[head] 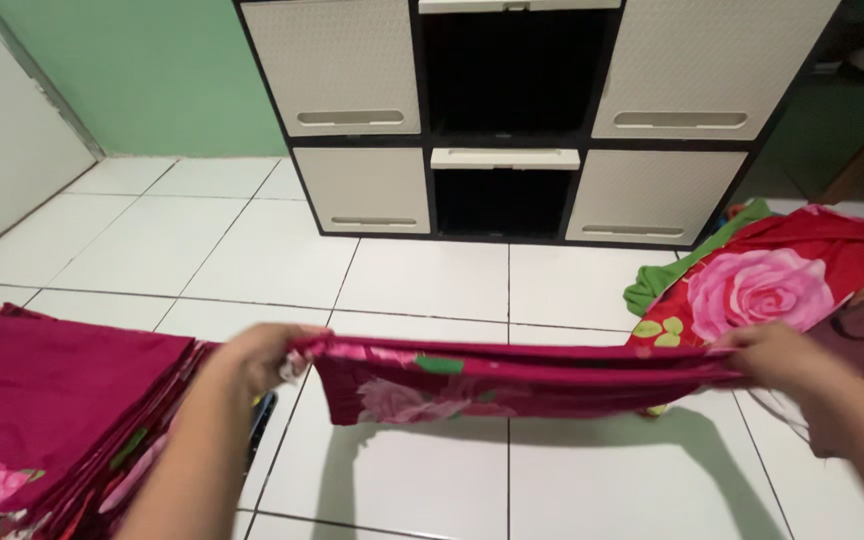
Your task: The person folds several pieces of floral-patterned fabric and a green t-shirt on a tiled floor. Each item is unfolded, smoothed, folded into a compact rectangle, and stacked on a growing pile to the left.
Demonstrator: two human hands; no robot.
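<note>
Head view is showing us holding a folded red floral cloth (512, 380) stretched level above the white tiled floor (422, 280), casting a shadow on the tiles beneath. Our left hand (257, 355) is gripping the cloth's left end, fingers closed over the folded edge, while our right hand (777, 355) is pinching the right end, fingers shut on the fabric. At nine o'clock from the cloth, a stack of folded magenta cloths (52, 410) is lying on the floor, just beside our left forearm. At two o'clock, a loose heap of rose-printed fabric (782, 280) is resting with a green cloth (687, 265) at its edge. At twelve o'clock, a dark cabinet (512, 120) with cream drawers is standing against the green wall.
</note>
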